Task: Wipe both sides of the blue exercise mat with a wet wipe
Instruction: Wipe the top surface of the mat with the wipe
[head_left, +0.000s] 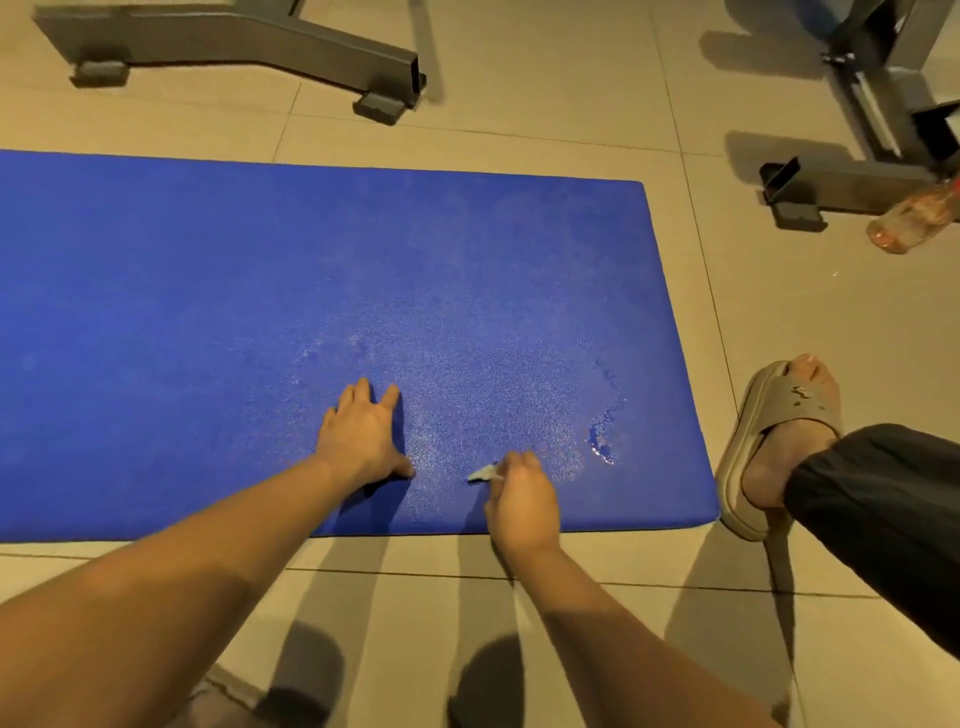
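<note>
The mat (208, 312) lies flat on the tiled floor (519, 613), its left end cut off from view. Beyond it stands a grey frame (234, 36), with only its base showing. A slippered foot (769, 457) rests just beside the mat's right end. The left hand (358, 436) presses flat on the mat, fingers spread. The right hand (522, 499) pinches a wipe (483, 473) against the mat, and its fingers hide most of the wipe. A wet patch (602, 431) glistens near it.

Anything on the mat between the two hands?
Head view: only bare, damp-looking blue textured exercise mat between the flat left hand and the right hand, which pinches a small white wet wipe.
</note>
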